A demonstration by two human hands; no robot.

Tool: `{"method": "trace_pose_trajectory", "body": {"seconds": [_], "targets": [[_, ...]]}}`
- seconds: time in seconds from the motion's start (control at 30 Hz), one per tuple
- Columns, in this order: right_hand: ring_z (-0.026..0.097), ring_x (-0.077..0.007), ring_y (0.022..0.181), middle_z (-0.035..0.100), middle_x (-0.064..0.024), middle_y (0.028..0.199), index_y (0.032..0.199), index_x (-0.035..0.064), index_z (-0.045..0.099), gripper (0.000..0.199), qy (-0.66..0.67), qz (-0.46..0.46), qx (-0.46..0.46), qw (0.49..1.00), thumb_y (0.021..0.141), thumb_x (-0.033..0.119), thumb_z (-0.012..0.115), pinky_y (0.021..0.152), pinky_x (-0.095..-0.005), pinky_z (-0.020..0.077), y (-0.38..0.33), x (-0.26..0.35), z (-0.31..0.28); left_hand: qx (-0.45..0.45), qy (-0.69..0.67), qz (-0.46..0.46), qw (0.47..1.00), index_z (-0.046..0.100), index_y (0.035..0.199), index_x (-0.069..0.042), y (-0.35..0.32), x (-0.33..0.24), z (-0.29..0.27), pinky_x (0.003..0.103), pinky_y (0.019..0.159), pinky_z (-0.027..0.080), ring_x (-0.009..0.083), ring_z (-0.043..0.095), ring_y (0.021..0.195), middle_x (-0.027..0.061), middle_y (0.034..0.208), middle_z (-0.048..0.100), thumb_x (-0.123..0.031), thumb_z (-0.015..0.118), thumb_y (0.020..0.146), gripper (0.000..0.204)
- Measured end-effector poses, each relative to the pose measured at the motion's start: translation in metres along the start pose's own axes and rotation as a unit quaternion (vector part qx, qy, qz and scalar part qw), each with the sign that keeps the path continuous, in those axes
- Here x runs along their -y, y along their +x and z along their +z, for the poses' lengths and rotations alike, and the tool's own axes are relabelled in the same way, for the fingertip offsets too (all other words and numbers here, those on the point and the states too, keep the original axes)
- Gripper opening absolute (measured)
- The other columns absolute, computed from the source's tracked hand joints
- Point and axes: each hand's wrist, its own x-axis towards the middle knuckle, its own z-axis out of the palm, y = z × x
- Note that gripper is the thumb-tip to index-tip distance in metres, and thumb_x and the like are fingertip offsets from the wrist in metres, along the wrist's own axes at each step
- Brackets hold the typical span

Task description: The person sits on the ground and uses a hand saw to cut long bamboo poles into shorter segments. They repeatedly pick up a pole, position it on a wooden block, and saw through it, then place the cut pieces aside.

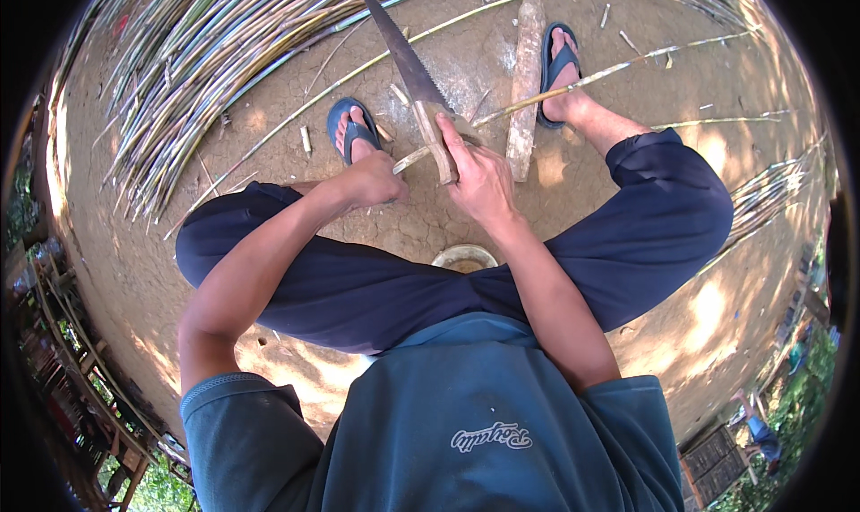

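Observation:
My right hand (484,179) is closed around the wooden handle of a hand saw (408,60). The saw's dark, toothed blade points away and to the left. My left hand (372,180) is closed on the near end of a long, thin cane stalk (555,91), which runs off to the far right. The saw's handle crosses above this stalk between my hands, and whether the teeth touch it I cannot tell. A rough wooden log (526,86) lies under the stalk, between my sandalled feet.
A large bundle of long canes (215,73) covers the ground at far left. A single cane (313,100) lies in front of it. More canes (775,194) lie at right. Short cut pieces (306,140) are scattered about. A round pale rim (466,254) shows below me.

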Motion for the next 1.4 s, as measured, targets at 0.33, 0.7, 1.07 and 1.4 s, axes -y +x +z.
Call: {"method": "trace_pose_trajectory", "body": {"seconds": [0.33,0.7,1.07,1.4], "targets": [[0.066,-0.032,0.073,0.068,-0.0113,0.079,0.148,0.0178,0.04,0.091,-0.11,-0.083,0.087,0.987,0.065,0.001,0.069,0.069,-0.0417,0.0537,0.052,-0.015,-0.021,-0.191,0.094,0.039,0.976,0.068,0.085,0.011,-0.027,-0.025,-0.014,0.047,0.077,0.054,0.043,0.068,0.085,0.0336,0.086,0.066,-0.028,0.065,0.079,0.04],[0.071,-0.0321,0.078,0.071,-0.0194,0.101,0.138,0.0046,0.051,0.054,0.114,0.069,-0.059,0.989,0.087,0.009,0.066,0.069,-0.0373,0.0557,0.018,0.05,-0.039,-0.298,0.115,0.0,0.948,0.071,0.084,0.006,0.014,-0.002,-0.029,0.047,0.086,0.053,0.0438,0.066,0.092,0.0319,0.097,0.066,-0.024,0.062,0.08,0.031],[0.067,-0.0119,0.073,0.07,-0.0171,0.087,0.136,-0.0045,0.052,0.056,0.257,0.232,0.017,0.938,0.081,-0.004,0.06,0.069,-0.026,0.0524,-0.06,0.104,-0.071,-0.369,0.138,-0.022,0.919,0.068,0.075,0.005,0.035,0.012,-0.034,0.051,0.072,0.055,0.0444,0.068,0.077,0.0286,0.08,0.067,-0.023,0.065,0.077,0.028],[0.061,-0.0079,0.066,0.066,-0.012,0.077,0.137,-0.0021,0.051,0.061,0.264,0.269,0.037,0.926,0.077,-0.007,0.058,0.067,-0.0237,0.0506,-0.076,0.113,-0.085,-0.325,0.14,-0.078,0.932,0.071,0.084,0.003,0.033,0.008,-0.035,0.049,0.079,0.056,0.043,0.068,0.087,0.028,0.089,0.069,-0.025,0.065,0.082,0.028]]}}
